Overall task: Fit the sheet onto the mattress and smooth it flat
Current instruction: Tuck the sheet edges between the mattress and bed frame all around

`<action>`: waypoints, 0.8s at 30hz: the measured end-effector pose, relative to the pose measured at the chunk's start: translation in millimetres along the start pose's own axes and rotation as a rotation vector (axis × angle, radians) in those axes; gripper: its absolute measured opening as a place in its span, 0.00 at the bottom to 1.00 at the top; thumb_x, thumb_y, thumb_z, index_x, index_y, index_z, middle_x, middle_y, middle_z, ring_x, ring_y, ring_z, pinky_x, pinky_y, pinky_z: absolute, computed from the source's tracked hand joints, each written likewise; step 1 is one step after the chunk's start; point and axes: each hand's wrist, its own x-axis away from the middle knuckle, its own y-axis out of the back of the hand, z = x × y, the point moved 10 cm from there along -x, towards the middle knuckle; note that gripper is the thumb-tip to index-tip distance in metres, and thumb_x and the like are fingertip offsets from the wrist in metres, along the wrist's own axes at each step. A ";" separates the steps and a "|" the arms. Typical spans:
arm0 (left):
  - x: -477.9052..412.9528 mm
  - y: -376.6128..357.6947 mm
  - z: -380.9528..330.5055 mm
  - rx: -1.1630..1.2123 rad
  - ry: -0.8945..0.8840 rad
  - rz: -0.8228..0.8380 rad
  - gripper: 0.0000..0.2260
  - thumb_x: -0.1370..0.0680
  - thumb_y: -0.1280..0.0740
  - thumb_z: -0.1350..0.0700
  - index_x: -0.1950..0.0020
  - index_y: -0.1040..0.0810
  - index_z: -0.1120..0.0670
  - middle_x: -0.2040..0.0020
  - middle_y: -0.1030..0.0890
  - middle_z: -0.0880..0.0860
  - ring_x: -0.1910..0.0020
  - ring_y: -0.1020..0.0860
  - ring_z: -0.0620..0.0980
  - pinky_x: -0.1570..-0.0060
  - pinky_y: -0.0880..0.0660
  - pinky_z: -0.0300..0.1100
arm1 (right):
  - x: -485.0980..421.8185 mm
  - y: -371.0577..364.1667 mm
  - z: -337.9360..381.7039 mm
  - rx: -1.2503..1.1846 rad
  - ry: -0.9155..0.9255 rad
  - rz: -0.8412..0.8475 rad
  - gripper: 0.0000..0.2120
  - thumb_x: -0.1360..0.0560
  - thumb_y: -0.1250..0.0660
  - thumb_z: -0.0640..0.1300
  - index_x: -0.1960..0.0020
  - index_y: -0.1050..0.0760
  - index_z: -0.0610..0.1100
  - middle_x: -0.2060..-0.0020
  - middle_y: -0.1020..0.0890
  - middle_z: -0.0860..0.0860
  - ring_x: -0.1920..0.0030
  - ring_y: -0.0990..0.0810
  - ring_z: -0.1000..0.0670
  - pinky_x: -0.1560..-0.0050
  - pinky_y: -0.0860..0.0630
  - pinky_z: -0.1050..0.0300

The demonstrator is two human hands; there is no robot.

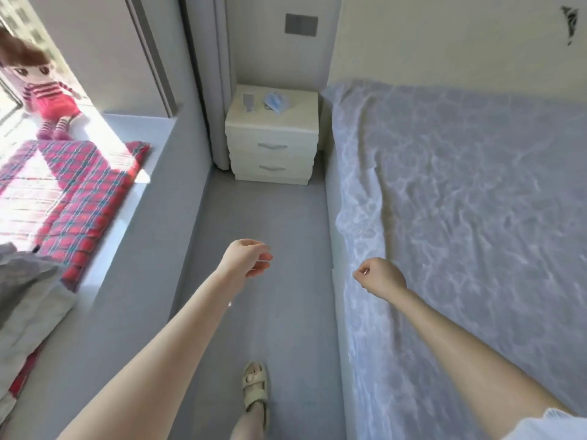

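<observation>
A person is standing on the grey floor (270, 211) beside the bed, with both bare arms reaching forward. The pale blue patterned sheet (476, 201) is lying spread over the top of the mattress (330, 185), wrinkled across the middle and bunching into a ridge along the near long edge, where it is draping over the side. The right hand (381, 277) is hovering at that bunched edge, its fingers (360, 274) curling tight into a fist with the thumb pressing against the forefinger and nothing showing in the grip. The left hand (246, 258) is hanging over the floor, well apart from the bed, its fingers (262, 265) loosely bending and holding nothing. One foot in a cream sandal (255, 384) is standing on the floor below the hands. A cream two-drawer nightstand (273, 138) is sitting against the wall just beside the head of the bed, carrying a blue face mask (275, 101). On the sunlit window ledge (127, 128) at the left, a doll (44, 90) in a red dress is sitting behind a red plaid quilt (79, 192).
</observation>
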 end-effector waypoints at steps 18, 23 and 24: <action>-425.1 -196.6 -304.6 -0.055 0.092 0.123 0.05 0.22 0.37 0.58 0.53 0.25 0.59 0.62 0.22 0.54 0.67 0.25 0.49 0.69 0.29 0.38 | -441.6 204.1 28.3 -0.193 -0.131 -0.086 0.16 0.24 0.36 0.47 0.55 0.21 0.33 0.61 0.17 0.38 0.68 0.24 0.45 0.66 0.33 0.58; -540.8 -238.7 -344.1 -0.061 0.163 0.061 0.06 0.22 0.39 0.59 0.58 0.26 0.59 0.64 0.23 0.55 0.69 0.27 0.49 0.68 0.30 0.39 | -558.9 226.9 20.9 -0.192 -0.182 -0.045 0.16 0.24 0.37 0.48 0.52 0.21 0.34 0.64 0.21 0.42 0.67 0.27 0.49 0.65 0.35 0.59; -562.3 -244.9 -349.8 -0.059 0.179 0.046 0.07 0.22 0.38 0.59 0.59 0.26 0.59 0.64 0.23 0.54 0.68 0.26 0.49 0.68 0.29 0.39 | -578.6 228.7 20.2 -0.193 -0.195 -0.032 0.17 0.24 0.38 0.48 0.51 0.21 0.34 0.62 0.20 0.41 0.66 0.25 0.47 0.65 0.34 0.58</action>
